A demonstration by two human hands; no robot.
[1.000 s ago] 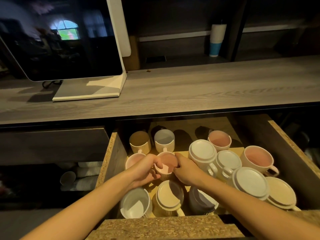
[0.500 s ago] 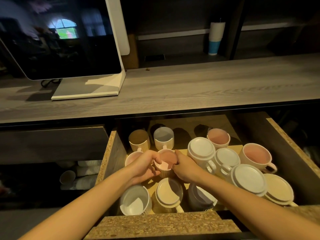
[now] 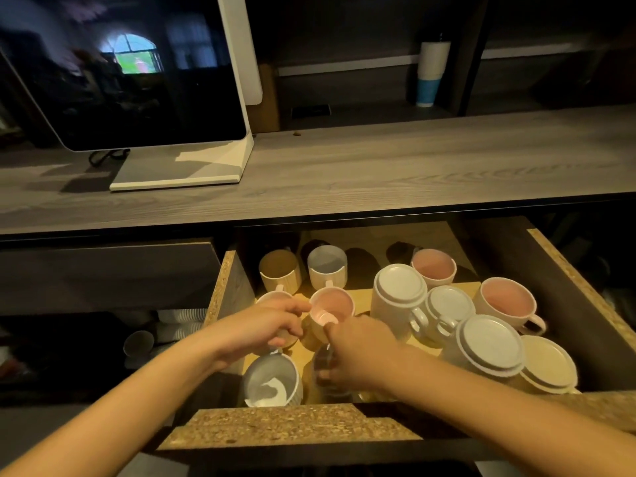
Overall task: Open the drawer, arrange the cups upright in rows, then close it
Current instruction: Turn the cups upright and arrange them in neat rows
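Open chipboard drawer point(image 3: 292, 428), lower frame. Pink-lined ceramic cup point(image 3: 332, 304), centre, stands upright. Right hand point(image 3: 361, 352) has left it and curls round a blurred dark cup point(image 3: 323, 364) below. Left hand point(image 3: 265, 325) curled alongside, grip unclear. Inverted white cups point(image 3: 401, 287) at right still await turning.

Drawer point(image 3: 568, 270): one, we note.
Cups mouth up: we count seven: tan cup point(image 3: 278, 270), grey cup point(image 3: 327, 265), four pink-lined cups point(image 3: 507, 299), one white cup point(image 3: 272, 382) near left.
Cups bottom up: four, right side: three white-based cups point(image 3: 401, 287), one cream-based cup point(image 3: 547, 363).
Blurred dark cup point(image 3: 323, 368): one, near centre; which way up we cannot tell.
Hands: two, left hand point(image 3: 265, 323), right hand point(image 3: 361, 352).
Monitor point(image 3: 120, 80): one.
Paper-cup stack point(image 3: 430, 74), far shelf: one.
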